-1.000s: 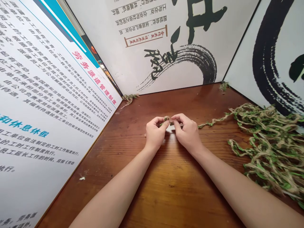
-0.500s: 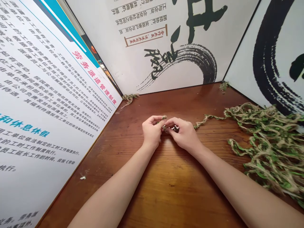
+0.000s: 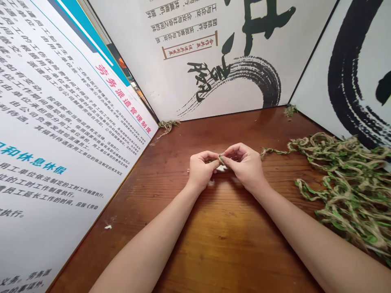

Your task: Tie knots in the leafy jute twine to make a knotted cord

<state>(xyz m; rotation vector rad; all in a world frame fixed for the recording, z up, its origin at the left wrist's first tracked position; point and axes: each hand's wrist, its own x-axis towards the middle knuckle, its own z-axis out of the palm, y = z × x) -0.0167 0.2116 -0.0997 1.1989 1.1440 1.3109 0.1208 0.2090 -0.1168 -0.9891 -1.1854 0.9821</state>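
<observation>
We've a brown wooden table (image 3: pixel 226 252) w/ a tangled heap of leafy twine (image 3: pixel 348 191) on its R side. Our L hand (image 3: pixel 201 169) & R hand (image 3: pixel 248 165) are close together mid-table, both pinching twine at the fingertips. Beyond our R hand, a strand (image 3: pixel 276 151) runs approx. L–R, pointing to the heap; the pinched bit's (image 3: pixel 220 160) long axis we can't tell.

The twine (image 3: pixel 360 191) is coloured tan and green; the reddish-brown table (image 3: pixel 220 244) is streaked with dark grain; white panels (image 3: pixel 171 89) are marked with black brushstrokes (image 3: pixel 271 83).
</observation>
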